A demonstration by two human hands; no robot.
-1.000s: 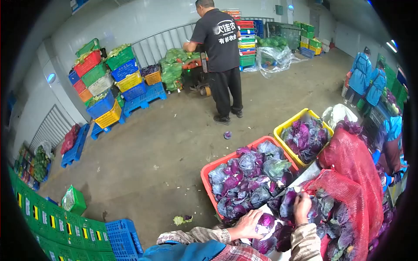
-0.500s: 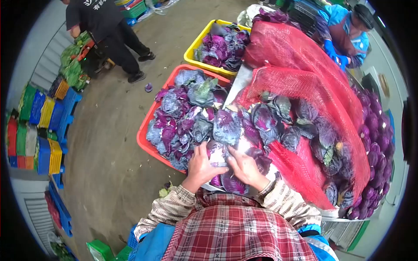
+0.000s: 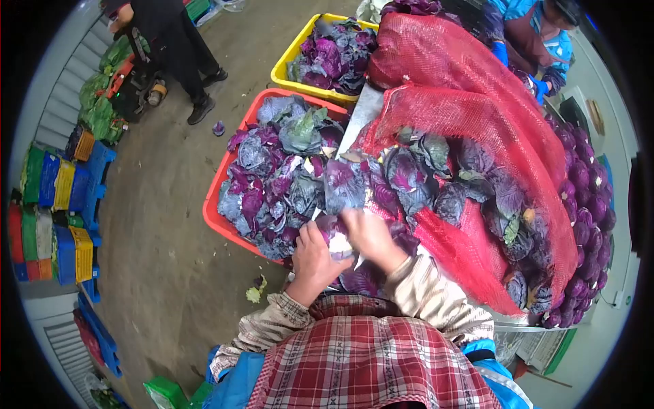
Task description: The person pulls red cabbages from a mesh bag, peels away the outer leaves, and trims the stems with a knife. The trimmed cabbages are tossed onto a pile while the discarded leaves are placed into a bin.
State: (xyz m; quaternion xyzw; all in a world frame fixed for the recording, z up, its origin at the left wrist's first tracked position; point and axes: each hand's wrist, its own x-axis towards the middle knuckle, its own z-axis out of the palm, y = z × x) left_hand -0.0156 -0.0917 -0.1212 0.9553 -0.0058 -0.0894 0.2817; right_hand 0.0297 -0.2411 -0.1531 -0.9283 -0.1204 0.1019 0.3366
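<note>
A red cabbage head (image 3: 335, 236) with a pale cut patch is cradled by my left hand (image 3: 315, 262), its fingers wrapped round the left side. My right hand (image 3: 371, 238) is curled at the head's upper right, slightly blurred; I cannot tell what its fingers pinch. Below the hands lies a loose purple leaf (image 3: 361, 279) at the table edge. Just beyond them, a large dark outer leaf (image 3: 345, 183) lies flat. To the left, an orange-red crate (image 3: 212, 204) is heaped with stripped cabbage leaves.
A red mesh sack (image 3: 463, 75) spills untrimmed cabbages (image 3: 453, 204) across the table. Trimmed purple heads (image 3: 582, 204) are stacked at far right. A yellow crate (image 3: 283, 71) holds more leaves. One person (image 3: 174, 48) stands upper left, another (image 3: 538, 48) works upper right. Stacked crates (image 3: 65, 180) line the left wall.
My right hand has shifted up over the cabbage's right side and its fingers have curled. My left hand keeps its hold. The whole view has shifted slightly.
</note>
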